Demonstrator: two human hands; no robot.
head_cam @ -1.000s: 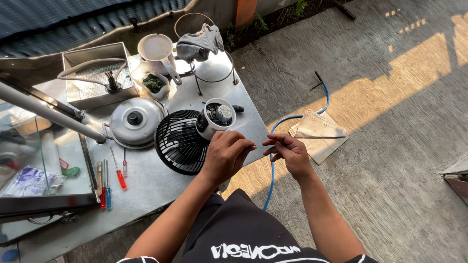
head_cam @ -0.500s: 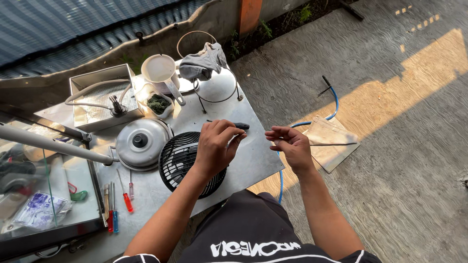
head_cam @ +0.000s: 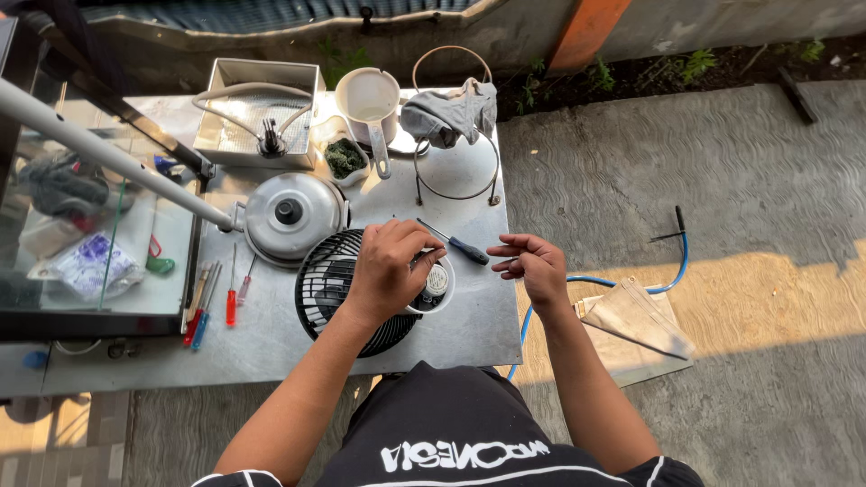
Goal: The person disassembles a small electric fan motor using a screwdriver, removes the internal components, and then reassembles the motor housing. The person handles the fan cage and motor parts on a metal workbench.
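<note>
A black round fan grille point(head_cam: 329, 289) lies flat on the metal table point(head_cam: 469, 316), with a white fan motor housing point(head_cam: 438, 283) on its right side. My left hand point(head_cam: 390, 263) is clasped over the top of that housing. To the right, my right hand point(head_cam: 534, 263) hovers at the table's edge with fingers loosely apart and nothing in it. A screwdriver with a dark handle point(head_cam: 457, 243) lies on the table between my two hands, just left of my right fingertips.
Behind the grille sit a round metal lid point(head_cam: 293, 215), a metal tray point(head_cam: 257, 113), a white scoop cup point(head_cam: 368, 97) and a grey cloth point(head_cam: 451, 110) on a wire ring. Small red screwdrivers point(head_cam: 232, 302) lie left, beside a glass tank point(head_cam: 90, 243). A blue hose point(head_cam: 672, 271) and beige bag point(head_cam: 636, 317) lie on the concrete.
My right hand has let go of the thin screwdriver it held a second ago; the tool lies on the table. My left hand stays on the motor housing. The view tilted toward the table.
</note>
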